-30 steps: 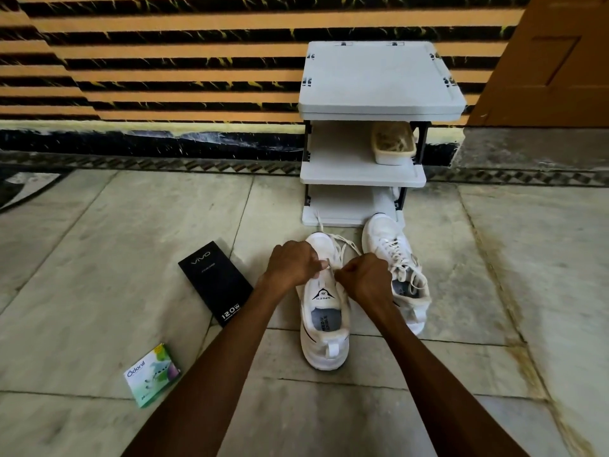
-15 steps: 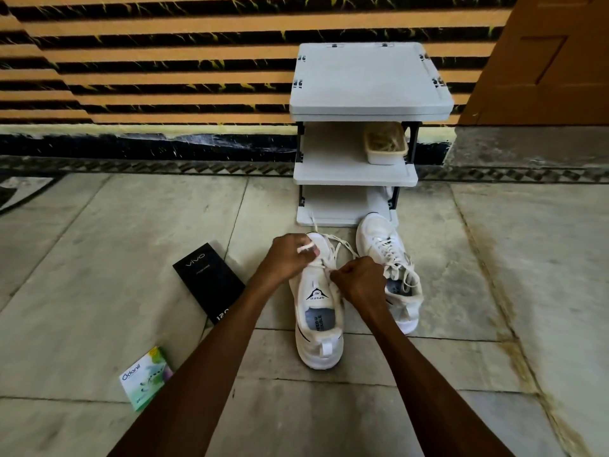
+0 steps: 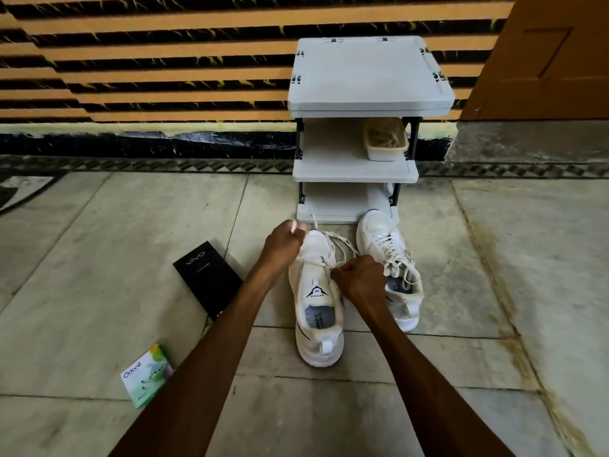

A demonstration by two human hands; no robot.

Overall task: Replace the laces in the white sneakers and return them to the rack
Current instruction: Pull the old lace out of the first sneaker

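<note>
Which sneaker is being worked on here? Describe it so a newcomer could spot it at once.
Find the grey rack against the striped wall; two white sneakers lie on the floor before it. It is the left sneaker, nearer the black box: its logo tongue lies bare, whereas the right sneaker is laced up.

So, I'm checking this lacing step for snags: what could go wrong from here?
The left hand pinches the lace with a small grip; it may slip if pulled. Loose loops lie over the near sneaker, close to the other sneaker, and could snag its laces. The right hand grips the lace at the eyelets; uneven ends are possible.
</note>
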